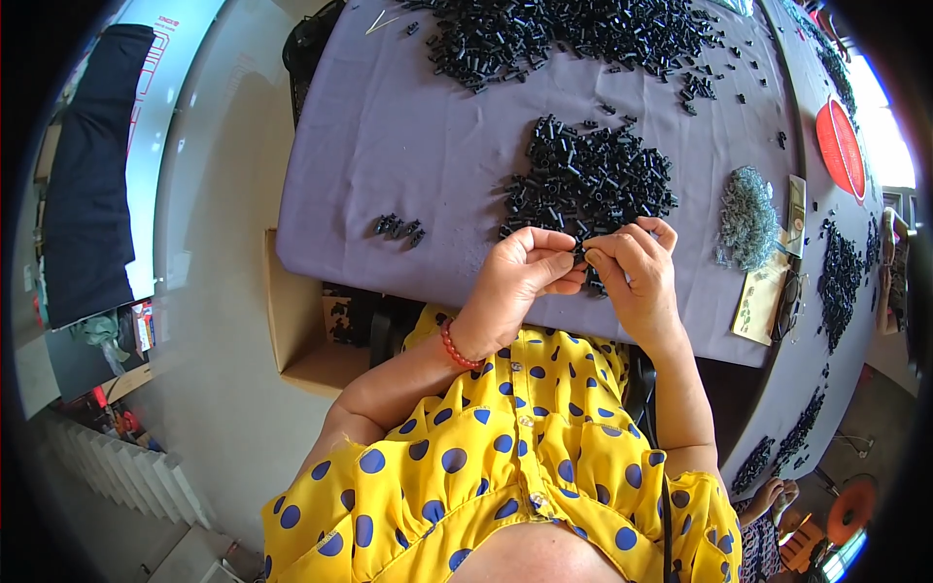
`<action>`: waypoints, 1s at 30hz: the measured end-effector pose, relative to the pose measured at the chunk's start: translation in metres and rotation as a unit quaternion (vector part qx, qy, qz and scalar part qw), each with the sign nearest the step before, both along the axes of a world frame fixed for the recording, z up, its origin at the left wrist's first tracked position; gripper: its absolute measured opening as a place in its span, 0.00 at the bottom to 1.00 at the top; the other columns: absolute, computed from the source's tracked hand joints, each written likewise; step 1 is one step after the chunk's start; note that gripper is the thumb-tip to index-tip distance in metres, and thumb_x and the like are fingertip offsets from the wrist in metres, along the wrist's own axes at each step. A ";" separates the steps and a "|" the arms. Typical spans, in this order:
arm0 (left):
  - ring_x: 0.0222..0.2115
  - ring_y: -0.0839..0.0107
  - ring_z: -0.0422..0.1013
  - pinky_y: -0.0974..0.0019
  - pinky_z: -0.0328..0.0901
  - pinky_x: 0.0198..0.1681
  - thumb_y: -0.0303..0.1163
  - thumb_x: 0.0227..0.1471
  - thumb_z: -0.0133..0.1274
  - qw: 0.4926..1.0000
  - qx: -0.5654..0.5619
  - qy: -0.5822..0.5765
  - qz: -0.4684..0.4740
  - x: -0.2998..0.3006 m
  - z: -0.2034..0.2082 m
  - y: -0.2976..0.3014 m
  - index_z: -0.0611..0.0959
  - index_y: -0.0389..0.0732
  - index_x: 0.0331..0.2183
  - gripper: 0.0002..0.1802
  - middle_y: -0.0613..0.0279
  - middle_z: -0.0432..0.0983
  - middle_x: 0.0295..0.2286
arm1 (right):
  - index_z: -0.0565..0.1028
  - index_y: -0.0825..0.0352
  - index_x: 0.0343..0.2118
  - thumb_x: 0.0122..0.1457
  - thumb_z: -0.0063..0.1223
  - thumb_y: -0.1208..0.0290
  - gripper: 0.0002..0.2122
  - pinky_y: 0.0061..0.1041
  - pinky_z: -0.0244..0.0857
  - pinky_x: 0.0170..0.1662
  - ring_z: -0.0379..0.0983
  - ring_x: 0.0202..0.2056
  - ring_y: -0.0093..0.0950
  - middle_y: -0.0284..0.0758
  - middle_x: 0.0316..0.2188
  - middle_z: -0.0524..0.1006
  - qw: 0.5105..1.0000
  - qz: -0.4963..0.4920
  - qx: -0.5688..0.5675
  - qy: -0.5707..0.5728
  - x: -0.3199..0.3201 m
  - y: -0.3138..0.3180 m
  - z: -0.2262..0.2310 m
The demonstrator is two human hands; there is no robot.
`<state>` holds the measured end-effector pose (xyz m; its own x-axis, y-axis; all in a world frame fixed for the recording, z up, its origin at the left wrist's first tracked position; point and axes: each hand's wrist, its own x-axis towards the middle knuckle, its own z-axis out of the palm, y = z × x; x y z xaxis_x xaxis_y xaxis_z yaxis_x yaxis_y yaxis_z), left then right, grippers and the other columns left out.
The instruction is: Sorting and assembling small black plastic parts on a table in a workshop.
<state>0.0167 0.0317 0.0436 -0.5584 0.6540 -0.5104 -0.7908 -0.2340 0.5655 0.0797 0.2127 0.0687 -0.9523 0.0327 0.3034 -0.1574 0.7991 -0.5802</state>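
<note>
Both my hands meet over the near side of the table, fingers closed in a pinch. Between them is a small black plastic part (pixel 580 253), mostly covered by the fingertips. My left hand (pixel 530 267), with a red bead bracelet at its wrist, grips it from the left. My right hand (pixel 637 267) holds it from the right, thumb and forefinger together. Just beyond the hands lies a pile of similar black parts (pixel 593 175), short and tube-like. A small group of black parts (pixel 398 229) sits apart to the left.
A larger heap of black parts (pixel 573 34) covers the far side of the purple tablecloth (pixel 389 126). To the right are a tangle of small silvery pieces (pixel 746 219), a yellowish card (pixel 755 303), glasses (pixel 792 303) and a red basket (pixel 841 148). Another person's hands (pixel 776 496) show at lower right.
</note>
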 end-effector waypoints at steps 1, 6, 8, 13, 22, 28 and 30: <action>0.39 0.69 0.80 0.67 0.76 0.45 0.27 0.64 0.55 0.997 -0.019 0.069 0.002 0.002 -0.002 0.001 0.77 0.35 0.47 0.11 0.57 0.80 0.39 | 0.79 0.61 0.33 0.57 0.61 0.75 0.02 0.36 0.56 0.56 0.74 0.31 0.26 0.26 0.26 0.78 1.000 -0.005 0.024 0.005 0.000 -0.001 0.001; 0.38 0.72 0.79 0.67 0.76 0.45 0.28 0.64 0.55 0.982 -0.043 0.183 0.007 0.004 0.003 0.002 0.76 0.34 0.47 0.12 0.59 0.80 0.38 | 0.79 0.61 0.33 0.57 0.60 0.76 0.02 0.37 0.56 0.57 0.75 0.31 0.26 0.26 0.26 0.78 0.999 -0.026 -0.035 -0.019 0.002 -0.001 0.002; 0.38 0.71 0.79 0.68 0.76 0.44 0.27 0.64 0.55 0.990 -0.036 0.135 0.008 0.002 0.004 0.002 0.77 0.34 0.48 0.12 0.58 0.80 0.39 | 0.79 0.61 0.33 0.57 0.60 0.76 0.02 0.37 0.56 0.57 0.75 0.31 0.26 0.26 0.25 0.78 0.995 -0.038 -0.089 -0.034 0.002 -0.002 0.000; 0.39 0.67 0.80 0.66 0.77 0.45 0.25 0.62 0.56 1.000 0.003 -0.016 -0.013 -0.012 0.004 -0.003 0.77 0.34 0.48 0.13 0.56 0.80 0.40 | 0.80 0.63 0.32 0.57 0.62 0.74 0.01 0.33 0.57 0.54 0.73 0.32 0.27 0.27 0.26 0.77 0.999 -0.026 0.021 0.026 -0.001 -0.008 -0.001; 0.43 0.70 0.79 0.66 0.75 0.50 0.25 0.62 0.55 0.999 0.022 -0.025 -0.009 -0.014 0.011 -0.004 0.77 0.36 0.50 0.15 0.59 0.80 0.41 | 0.80 0.61 0.44 0.53 0.67 0.68 0.15 0.37 0.52 0.58 0.75 0.37 0.26 0.28 0.31 0.78 1.000 -0.019 -0.007 0.003 0.005 -0.011 0.007; 0.44 0.74 0.76 0.64 0.73 0.52 0.27 0.64 0.53 0.999 0.030 -0.006 -0.045 -0.016 0.009 -0.003 0.77 0.37 0.50 0.14 0.61 0.79 0.41 | 0.79 0.60 0.46 0.50 0.68 0.65 0.19 0.40 0.51 0.58 0.75 0.38 0.26 0.28 0.33 0.77 0.990 -0.042 0.124 0.044 0.007 -0.017 0.001; 0.43 0.74 0.76 0.64 0.73 0.51 0.27 0.64 0.53 0.996 0.065 -0.018 -0.055 -0.018 0.009 -0.001 0.78 0.37 0.50 0.14 0.62 0.79 0.41 | 0.80 0.59 0.46 0.49 0.67 0.67 0.19 0.39 0.51 0.58 0.75 0.37 0.26 0.27 0.33 0.76 0.992 -0.041 0.106 0.054 0.007 -0.018 0.001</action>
